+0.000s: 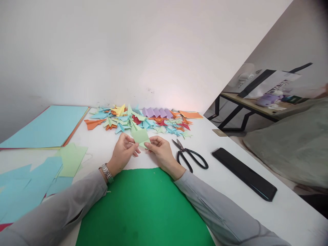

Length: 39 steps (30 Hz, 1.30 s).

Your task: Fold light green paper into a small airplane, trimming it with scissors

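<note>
Between my two hands is a small light green paper piece [140, 136] with a crease or fold near its lower edge. My left hand [123, 150] pinches its left side between thumb and fingers. On the right side, my right hand [161, 150] grips it with the thumb on top. The paper is held above the table, just past the far edge of a green sheet [146, 205]. Behind it lies a heap of folded paper shapes [123, 119] in blue, green, orange, yellow and red. Black-handled scissors [191, 155] lie partly open beside my right hand.
A stack of large coloured sheets [51, 123] lies at the back left, with loose blue paper pieces [33, 184] in front. A pleated purple paper strip [157, 113] is by the wall. At right are a long black case [243, 173] and another table [251, 102] beyond the edge.
</note>
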Motion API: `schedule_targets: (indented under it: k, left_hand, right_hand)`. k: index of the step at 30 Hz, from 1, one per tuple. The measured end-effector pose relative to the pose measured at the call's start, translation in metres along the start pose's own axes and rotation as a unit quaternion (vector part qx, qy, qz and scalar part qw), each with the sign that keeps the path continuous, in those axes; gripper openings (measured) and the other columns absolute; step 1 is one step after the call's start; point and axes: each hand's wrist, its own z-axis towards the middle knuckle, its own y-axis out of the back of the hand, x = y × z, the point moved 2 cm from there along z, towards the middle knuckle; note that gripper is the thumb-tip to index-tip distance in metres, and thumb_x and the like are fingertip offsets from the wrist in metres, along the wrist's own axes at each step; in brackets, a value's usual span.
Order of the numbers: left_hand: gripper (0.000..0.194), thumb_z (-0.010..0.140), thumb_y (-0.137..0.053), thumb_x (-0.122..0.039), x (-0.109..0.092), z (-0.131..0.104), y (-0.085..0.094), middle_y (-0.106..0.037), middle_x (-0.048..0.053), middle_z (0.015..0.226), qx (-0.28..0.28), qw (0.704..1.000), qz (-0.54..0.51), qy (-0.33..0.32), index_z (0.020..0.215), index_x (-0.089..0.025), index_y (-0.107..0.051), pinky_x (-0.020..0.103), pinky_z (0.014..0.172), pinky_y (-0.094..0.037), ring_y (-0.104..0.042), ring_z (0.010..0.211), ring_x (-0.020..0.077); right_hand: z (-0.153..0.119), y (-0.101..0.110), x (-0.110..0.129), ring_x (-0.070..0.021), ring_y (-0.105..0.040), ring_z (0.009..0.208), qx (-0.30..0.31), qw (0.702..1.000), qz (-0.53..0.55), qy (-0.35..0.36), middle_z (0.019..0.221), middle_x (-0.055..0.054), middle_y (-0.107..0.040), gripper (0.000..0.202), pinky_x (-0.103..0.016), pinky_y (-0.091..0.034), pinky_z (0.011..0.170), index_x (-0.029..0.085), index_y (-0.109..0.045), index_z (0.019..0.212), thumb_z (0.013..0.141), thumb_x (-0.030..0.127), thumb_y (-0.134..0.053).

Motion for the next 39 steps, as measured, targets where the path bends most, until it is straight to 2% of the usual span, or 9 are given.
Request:
schedule_targets:
  k: [5, 12, 16, 21, 25, 28, 32, 39]
  left_hand:
    - [0.04, 0.065, -0.071, -0.028, 0.0005, 0.0017, -0.0007, -0.058, -0.007, 0.054, 0.007, 0.999, -0.002, 0.039, 0.077, -0.021, -0.034, 0.023, 0.045, -0.049, -0.063, 0.051, 0.0141]
    - [0.041, 0.061, -0.074, -0.023, 0.0009, 0.003, 0.0016, -0.06, -0.005, 0.052, -0.014, 0.999, 0.006, 0.047, 0.075, -0.02, -0.036, 0.025, 0.047, -0.051, -0.065, 0.052, 0.0164]
    - [0.042, 0.06, -0.075, -0.023, 0.0018, 0.0033, 0.0013, -0.06, -0.006, 0.053, -0.016, 0.999, 0.003, 0.042, 0.075, -0.02, -0.036, 0.026, 0.048, -0.052, -0.065, 0.052, 0.0169]
    - [0.043, 0.06, -0.074, -0.021, 0.0006, 0.0028, 0.0016, -0.06, -0.006, 0.053, -0.016, 0.999, 0.001, 0.033, 0.075, -0.021, -0.034, 0.026, 0.05, -0.052, -0.066, 0.052, 0.0169]
    - [0.042, 0.064, -0.071, -0.023, 0.0006, 0.0021, 0.0019, -0.059, -0.008, 0.056, -0.002, 1.0, -0.006, -0.008, 0.08, -0.022, -0.032, 0.027, 0.05, -0.052, -0.065, 0.053, 0.0155]
    - [0.033, 0.069, -0.067, -0.024, 0.0018, 0.0012, 0.0018, -0.057, -0.008, 0.059, 0.011, 0.999, 0.004, -0.04, 0.086, -0.022, -0.039, 0.026, 0.05, -0.052, -0.063, 0.053, 0.0136]
    - [0.015, 0.073, -0.063, -0.027, 0.0039, 0.0009, 0.0025, -0.063, -0.001, 0.06, 0.026, 0.997, 0.058, -0.039, 0.082, -0.017, -0.058, 0.026, 0.055, -0.051, -0.062, 0.055, 0.0132]
    - [0.023, 0.064, -0.071, -0.026, 0.0043, 0.0031, 0.0054, -0.069, 0.003, 0.061, -0.015, 0.999, 0.048, 0.009, 0.082, -0.014, -0.065, 0.028, 0.056, -0.052, -0.063, 0.055, 0.0145]
  right_hand:
    - [-0.0008, 0.0006, -0.0012, -0.0117, -0.058, 0.054, 0.018, 1.0, 0.01, 0.006, 0.066, 0.001, -0.065, 0.028, -0.023, -0.044, 0.049, 0.018, -0.061, 0.072, 0.054, 0.031, -0.08]
    - [-0.0028, -0.0013, 0.0016, -0.0111, -0.056, 0.053, 0.02, 1.0, -0.002, -0.004, 0.064, 0.001, -0.065, 0.028, -0.023, -0.043, 0.048, 0.018, -0.063, 0.072, 0.053, 0.03, -0.08]
    - [-0.0031, -0.0026, 0.0023, -0.0105, -0.054, 0.052, 0.035, 0.999, -0.013, -0.008, 0.064, 0.001, -0.065, 0.026, -0.023, -0.042, 0.047, 0.017, -0.066, 0.072, 0.055, 0.033, -0.079]
    - [-0.0022, -0.0028, 0.0008, -0.0095, -0.05, 0.046, 0.031, 0.999, -0.018, -0.012, 0.056, 0.002, -0.061, 0.025, -0.023, -0.041, 0.046, 0.017, -0.065, 0.066, 0.058, 0.038, -0.076]
    - [-0.0015, -0.0034, -0.0005, -0.0095, -0.05, 0.046, 0.033, 0.999, -0.012, -0.009, 0.054, 0.003, -0.059, 0.024, -0.022, -0.04, 0.045, 0.017, -0.064, 0.065, 0.062, 0.039, -0.075]
    - [-0.0015, -0.0036, -0.0009, -0.0092, -0.05, 0.046, 0.029, 0.999, -0.008, -0.011, 0.053, 0.003, -0.059, 0.023, -0.022, -0.039, 0.044, 0.017, -0.064, 0.066, 0.063, 0.038, -0.074]
    - [-0.0015, -0.0032, -0.0008, -0.0096, -0.052, 0.048, 0.032, 0.999, -0.007, -0.007, 0.056, 0.003, -0.061, 0.022, -0.022, -0.04, 0.045, 0.017, -0.065, 0.067, 0.064, 0.037, -0.074]
    - [-0.0012, -0.0025, -0.0007, -0.0084, -0.052, 0.049, 0.045, 0.999, 0.0, 0.001, 0.06, 0.002, -0.064, 0.022, -0.021, -0.041, 0.046, 0.017, -0.066, 0.069, 0.061, 0.033, -0.077]
